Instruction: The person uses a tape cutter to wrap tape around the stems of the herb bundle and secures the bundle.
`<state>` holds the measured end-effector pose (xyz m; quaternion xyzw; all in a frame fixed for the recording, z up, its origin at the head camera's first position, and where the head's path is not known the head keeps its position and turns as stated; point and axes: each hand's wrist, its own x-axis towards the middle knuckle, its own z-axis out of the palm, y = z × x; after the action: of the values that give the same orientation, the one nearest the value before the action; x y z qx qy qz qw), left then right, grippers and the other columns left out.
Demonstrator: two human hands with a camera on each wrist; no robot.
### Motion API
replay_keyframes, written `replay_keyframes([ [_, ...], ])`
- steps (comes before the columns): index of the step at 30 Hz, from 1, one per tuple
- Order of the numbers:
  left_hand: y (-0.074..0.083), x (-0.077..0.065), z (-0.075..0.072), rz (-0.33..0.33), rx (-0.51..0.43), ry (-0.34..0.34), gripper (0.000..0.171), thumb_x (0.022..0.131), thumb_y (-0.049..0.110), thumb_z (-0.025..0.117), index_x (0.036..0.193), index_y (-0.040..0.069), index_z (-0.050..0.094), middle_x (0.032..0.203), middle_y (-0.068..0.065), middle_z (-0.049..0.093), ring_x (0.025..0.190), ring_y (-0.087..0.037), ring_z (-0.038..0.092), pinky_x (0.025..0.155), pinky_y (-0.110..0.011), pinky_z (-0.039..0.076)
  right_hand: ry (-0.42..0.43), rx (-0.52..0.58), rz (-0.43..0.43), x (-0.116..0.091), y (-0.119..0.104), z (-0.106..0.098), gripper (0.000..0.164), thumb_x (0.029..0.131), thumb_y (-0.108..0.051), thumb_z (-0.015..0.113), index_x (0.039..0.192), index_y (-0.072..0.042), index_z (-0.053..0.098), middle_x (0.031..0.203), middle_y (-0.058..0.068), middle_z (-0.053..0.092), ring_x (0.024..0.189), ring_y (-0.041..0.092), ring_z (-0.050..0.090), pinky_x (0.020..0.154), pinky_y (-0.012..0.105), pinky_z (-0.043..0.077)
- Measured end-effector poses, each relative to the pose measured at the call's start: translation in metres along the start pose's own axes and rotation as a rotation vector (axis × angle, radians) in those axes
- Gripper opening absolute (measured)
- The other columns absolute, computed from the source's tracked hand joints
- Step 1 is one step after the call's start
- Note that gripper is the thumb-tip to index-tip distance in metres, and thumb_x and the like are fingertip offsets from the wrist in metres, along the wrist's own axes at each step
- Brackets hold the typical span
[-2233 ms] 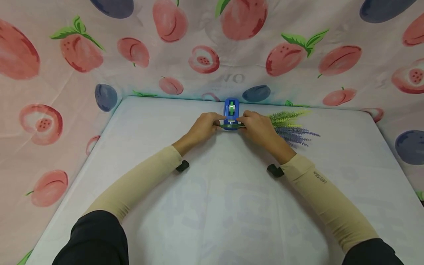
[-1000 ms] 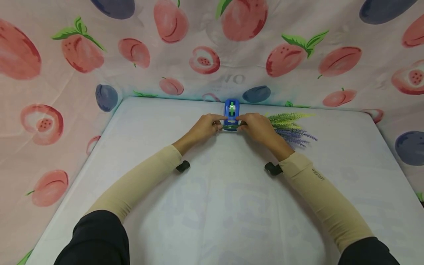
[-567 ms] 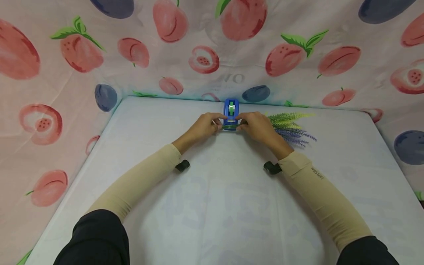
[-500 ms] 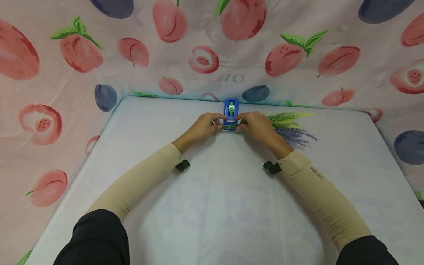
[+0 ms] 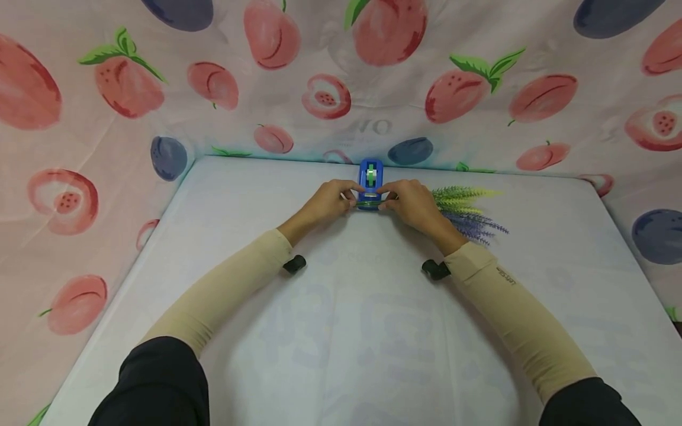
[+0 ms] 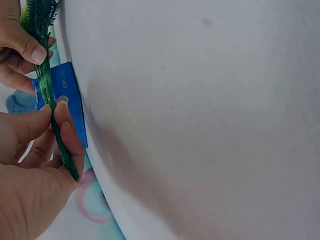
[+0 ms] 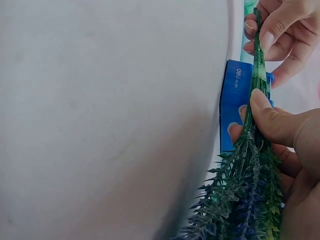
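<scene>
A bunch of artificial lavender sprigs, with yellow-green heads (image 5: 460, 198) and purple heads (image 5: 474, 226), lies crosswise between the hands. My left hand (image 5: 331, 200) pinches the bare ends of the green stems (image 6: 65, 155) between thumb and fingers. Farther up, just below the leaves, my right hand (image 5: 414, 204) grips the same bunch, thumb on top. A glossy band of clear tape (image 7: 259, 72) shows on the stems between the two hands. Right behind them stands a blue tape dispenser (image 5: 370, 171) with a green-cored roll; the stems cross over its front end.
The white tabletop (image 5: 341, 331) stretches from the hands toward the body. Its back edge meets a fruit-printed cloth (image 5: 383, 94), with the dispenser close against it. Black wrist cameras (image 5: 437, 270) hang below both forearms.
My right hand has shifted slightly left and the stems have turned a little, so the flower heads sit differently. The left hand stays nearly in place; the dispenser has not moved.
</scene>
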<state>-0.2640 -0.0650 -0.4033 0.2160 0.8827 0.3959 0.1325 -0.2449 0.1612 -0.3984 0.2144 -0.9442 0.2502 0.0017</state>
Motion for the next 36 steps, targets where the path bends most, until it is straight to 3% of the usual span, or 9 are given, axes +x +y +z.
replay_keyframes([
  [20,0.001,0.002,-0.001,-0.001,0.012,-0.019,0.040,0.099,-0.003,0.057,0.135,0.011,0.066,0.103,-0.012,0.072,0.082,-0.020,0.066,0.073,-0.029,0.050,0.002,0.075,0.030,0.002,0.006,0.002,0.036,0.090,-0.015,0.078,0.125,-0.009,0.073,0.097,0.014,0.077,0.083,0.025,0.072,0.072,0.044,0.056],
  [27,-0.004,-0.001,0.001,-0.022,-0.039,-0.041,0.043,0.101,0.001,0.059,0.141,0.015,0.062,0.104,-0.012,0.071,0.085,-0.023,0.070,0.077,-0.032,0.055,-0.033,0.073,0.039,0.001,0.004,0.004,0.042,0.090,-0.016,0.079,0.130,-0.009,0.069,0.096,0.013,0.077,0.083,0.024,0.072,0.072,0.044,0.057],
  [32,-0.007,-0.006,0.000,-0.039,-0.033,-0.025,0.041,0.099,0.003,0.063,0.139,0.010,0.060,0.103,-0.010,0.073,0.092,-0.021,0.068,0.087,-0.035,0.053,-0.069,0.041,0.084,-0.002,-0.001,0.003,0.034,0.089,-0.023,0.080,0.117,-0.007,0.069,0.094,0.009,0.074,0.081,0.023,0.068,0.071,0.042,0.054],
  [36,-0.009,-0.011,0.000,-0.051,0.009,-0.022,0.031,0.098,0.005,0.065,0.129,0.005,0.062,0.102,-0.010,0.071,0.096,-0.021,0.064,0.093,-0.036,0.050,-0.107,-0.034,0.065,-0.005,-0.005,0.003,0.021,0.091,-0.027,0.078,0.100,-0.009,0.072,0.093,0.005,0.071,0.081,0.020,0.065,0.072,0.039,0.052],
])
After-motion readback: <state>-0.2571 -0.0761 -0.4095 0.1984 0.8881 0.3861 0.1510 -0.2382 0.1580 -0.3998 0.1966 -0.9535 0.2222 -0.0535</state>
